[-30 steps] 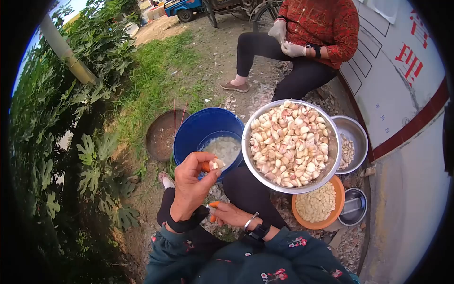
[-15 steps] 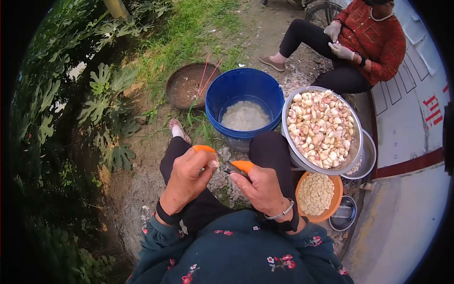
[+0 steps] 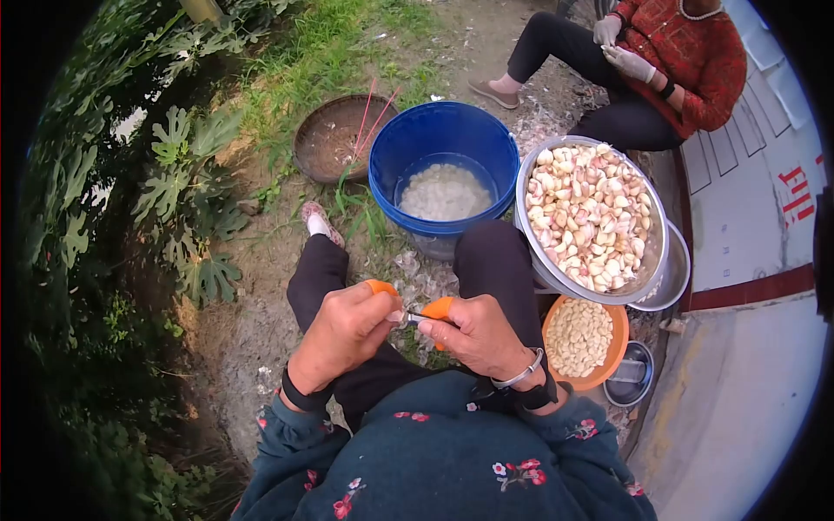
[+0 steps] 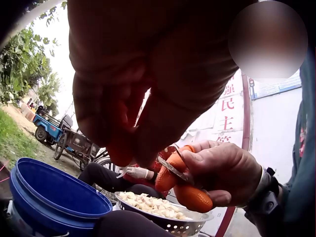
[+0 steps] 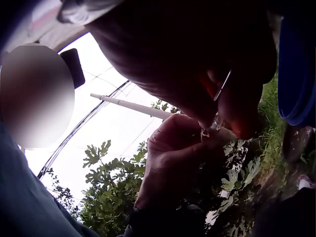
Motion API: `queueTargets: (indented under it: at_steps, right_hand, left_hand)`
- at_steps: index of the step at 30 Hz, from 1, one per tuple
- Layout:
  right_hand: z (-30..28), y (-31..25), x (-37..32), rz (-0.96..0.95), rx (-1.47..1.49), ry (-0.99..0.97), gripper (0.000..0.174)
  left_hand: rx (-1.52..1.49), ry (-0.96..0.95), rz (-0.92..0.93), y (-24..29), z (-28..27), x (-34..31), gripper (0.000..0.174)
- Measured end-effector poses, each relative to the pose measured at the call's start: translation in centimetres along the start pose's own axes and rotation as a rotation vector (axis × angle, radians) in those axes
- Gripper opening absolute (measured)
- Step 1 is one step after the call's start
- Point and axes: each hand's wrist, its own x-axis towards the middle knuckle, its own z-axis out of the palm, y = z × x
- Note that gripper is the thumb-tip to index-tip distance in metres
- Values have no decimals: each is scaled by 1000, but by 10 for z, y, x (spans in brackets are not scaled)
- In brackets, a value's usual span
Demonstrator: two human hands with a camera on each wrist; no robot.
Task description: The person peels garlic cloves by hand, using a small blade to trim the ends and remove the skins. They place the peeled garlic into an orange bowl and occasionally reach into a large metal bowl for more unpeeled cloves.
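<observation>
My left hand (image 3: 343,328) pinches a pale garlic clove (image 3: 396,316) between thumb and an orange-capped finger. Close beside it, my right hand (image 3: 484,334) grips a small knife (image 4: 174,170), its short metal blade showing among the fingers in the left wrist view. Orange finger cots (image 4: 195,198) cover fingers of the right hand. Both hands meet above my lap, with the blade right at the clove. In the right wrist view the left hand (image 5: 170,155) is dim, and the fingers hide most of the clove.
Ahead stands a blue bucket (image 3: 382,187) with peeled cloves in water. To the right are a metal colander (image 3: 658,269) of unpeeled garlic, an orange bowl (image 3: 618,347) of peeled cloves and small metal bowl (image 3: 643,395). A gloved person (image 3: 686,78) sits beyond; a wicker tray (image 3: 317,143) lies left.
My left hand has come down from beside the bucket with the clove. The right hand has risen with the knife to meet it. The head view has tilted down and shifted left.
</observation>
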Motion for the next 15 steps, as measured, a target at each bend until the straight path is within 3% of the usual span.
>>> queueTargets:
  at_steps: [3, 6, 9, 12, 15]
  right_hand:
    - [-2, -2, 1, 91, 189, -57, 34]
    - [6, 22, 4, 156, 8, -79, 33]
    - [32, 71, 10, 162, -356, -234, 31]
    - [45, 77, 9, 100, -414, -145, 31]
    - [28, 34, 20, 142, -307, -67, 34]
  left_hand:
    - [-159, -30, -82, -4, -4, -5, 20]
    - [-349, 14, -61, -9, -19, -14, 22]
    - [-833, 292, -210, -3, -21, -27, 24]
    - [-972, 335, -227, -3, -25, -29, 30]
    - [-1047, 323, -257, -6, -21, -35, 32]
